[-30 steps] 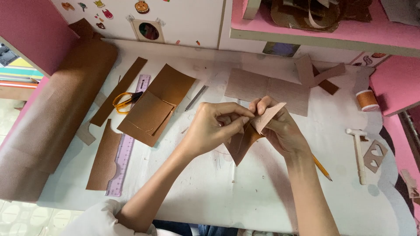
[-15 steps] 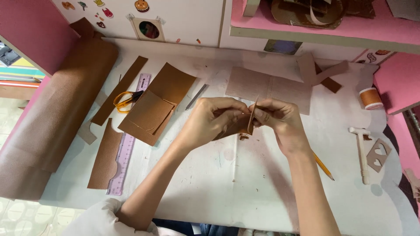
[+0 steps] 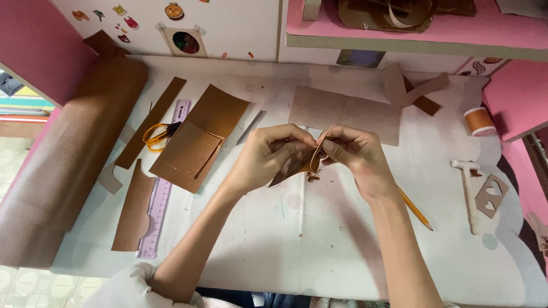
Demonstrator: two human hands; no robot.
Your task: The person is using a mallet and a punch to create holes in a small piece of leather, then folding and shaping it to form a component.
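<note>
Both my hands meet over the middle of the white table (image 3: pixel 297 251). My left hand (image 3: pixel 268 159) and my right hand (image 3: pixel 357 157) pinch a small folded piece of brown leather (image 3: pixel 305 165) between their fingertips, held a little above the tabletop. The piece is bent so its tan inner side shows, and its lower edge hangs toward the table. Most of it is hidden by my fingers.
A big roll of brown leather (image 3: pixel 63 165) lies along the left. Nearby are leather strips, a purple ruler (image 3: pixel 162 199), yellow-handled scissors (image 3: pixel 157 134) and a folded leather panel (image 3: pixel 197 140). A flat cut piece (image 3: pixel 348 114), thread spool (image 3: pixel 478 121), white hammer (image 3: pixel 469 191), heart stencil (image 3: pixel 492 195) and pencil (image 3: pixel 415 208) lie right.
The leather piece was spread wider with a pointed flap up a second ago; my hands have since folded it together, and it is now pinched narrow between my fingertips.
</note>
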